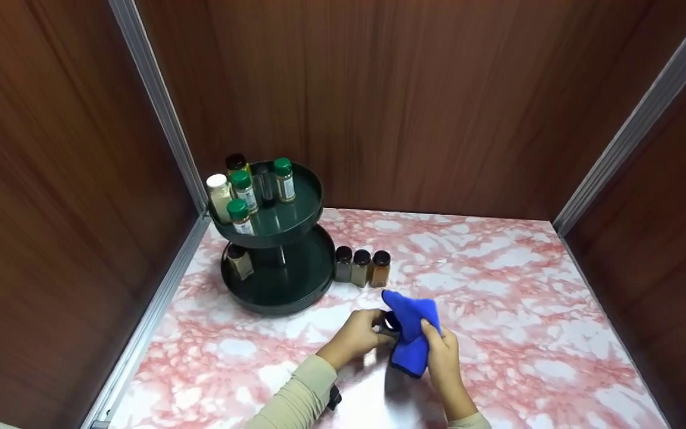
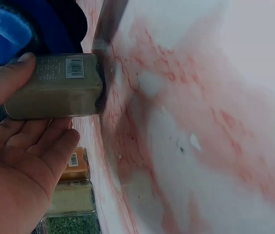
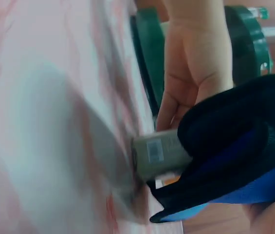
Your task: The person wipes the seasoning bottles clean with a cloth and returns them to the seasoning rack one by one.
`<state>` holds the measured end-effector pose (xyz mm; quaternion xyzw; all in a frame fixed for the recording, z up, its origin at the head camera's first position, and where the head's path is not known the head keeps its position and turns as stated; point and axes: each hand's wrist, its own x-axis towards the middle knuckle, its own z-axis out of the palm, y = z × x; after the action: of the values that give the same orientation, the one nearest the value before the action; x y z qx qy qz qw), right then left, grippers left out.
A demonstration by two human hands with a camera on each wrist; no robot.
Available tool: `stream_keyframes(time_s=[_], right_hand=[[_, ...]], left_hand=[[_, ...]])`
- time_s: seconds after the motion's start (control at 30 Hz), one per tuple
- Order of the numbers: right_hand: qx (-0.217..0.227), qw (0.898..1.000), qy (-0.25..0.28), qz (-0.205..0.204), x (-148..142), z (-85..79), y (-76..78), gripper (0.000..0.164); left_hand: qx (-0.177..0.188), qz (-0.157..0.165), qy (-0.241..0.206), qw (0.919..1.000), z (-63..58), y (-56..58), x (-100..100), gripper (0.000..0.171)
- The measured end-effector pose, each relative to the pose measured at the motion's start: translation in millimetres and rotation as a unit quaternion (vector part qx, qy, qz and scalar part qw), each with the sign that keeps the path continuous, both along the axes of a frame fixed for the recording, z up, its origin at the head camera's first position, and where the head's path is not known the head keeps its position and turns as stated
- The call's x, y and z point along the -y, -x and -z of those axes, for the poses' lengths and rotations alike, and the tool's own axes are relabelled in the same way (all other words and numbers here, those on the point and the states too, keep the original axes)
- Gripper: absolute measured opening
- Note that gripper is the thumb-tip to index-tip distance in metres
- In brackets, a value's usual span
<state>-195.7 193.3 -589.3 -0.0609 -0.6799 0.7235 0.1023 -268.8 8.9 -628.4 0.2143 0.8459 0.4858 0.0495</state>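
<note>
Left arm (image 1: 298,387) slanting forward and rightward; left grip (image 1: 362,332) pinching, thumb (image 2: 13,78) opposite fingers (image 2: 54,151). Right arm (image 1: 457,400) leaning left, right grip (image 1: 444,356) pinching too, its fingers mostly hidden from where I stand. Grips close together.

I count: 1 cloth (image 1: 415,333) | 1 held jar (image 2: 54,92) | 3 bench jars (image 1: 360,273) | 3 green-capped jars (image 1: 286,185) | 1 white-capped jar (image 1: 220,198) | 1 two-tier stand (image 1: 298,220)

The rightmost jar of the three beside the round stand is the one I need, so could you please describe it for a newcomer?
In the head view, find the two-tier stand on the marbled tabletop. Just right of it stands a row of three dark-capped jars. Take the rightmost jar, whose orange contents set it apart from the pale middle jar and the dark left jar.
</note>
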Motion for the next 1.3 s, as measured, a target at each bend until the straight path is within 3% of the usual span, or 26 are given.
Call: stream_keyframes(time_s=[0.27,0.4,0.67,0.8,0.9,1.0,1.13,1.3], right_hand=[[0.045,0.995,0.093,0.015,13,-6.0,7.3,0.043],[0.049,0.992,0.114,0.019,16,-2.7,11.4,0.049],[0.092,0.985,0.143,0.02,19,29.2,22.4,0.052],[0.114,0.98,0.159,0.025,16,41.5,18.3,0.049],[0.12,0.98,0.158,0.024,15,32.8,9.8,0.05],[0.118,0.98,0.158,0.025,16,12.3,3.0,0.052],[0.096,0.981,0.169,0.026,15,-10.2,5.6,0.054],[0.074,0.983,0.166,0.014,17,-6.7,20.6,0.054]], left_hand=[[0.009,0.008,-0.006,0.9999,1.3,1.8,-1,0.038],[0.008,0.007,-0.005,0.9999,1.1,2.4,-2,0.042],[0.002,0.011,-0.015,0.9998,2.0,2.4,-1,0.034],[0.014,0.017,-0.03,0.9993,3.8,1.4,-1,0.037],[0.017,0.013,-0.028,0.9994,4.0,0.7,-1,0.037],[0.019,0.008,-0.023,0.9995,3.0,0.7,0,0.036],[0.021,0.006,-0.013,0.9997,1.3,1.5,0,0.04],[0.009,0.012,-0.007,0.9999,0.9,1.3,-2,0.04]])
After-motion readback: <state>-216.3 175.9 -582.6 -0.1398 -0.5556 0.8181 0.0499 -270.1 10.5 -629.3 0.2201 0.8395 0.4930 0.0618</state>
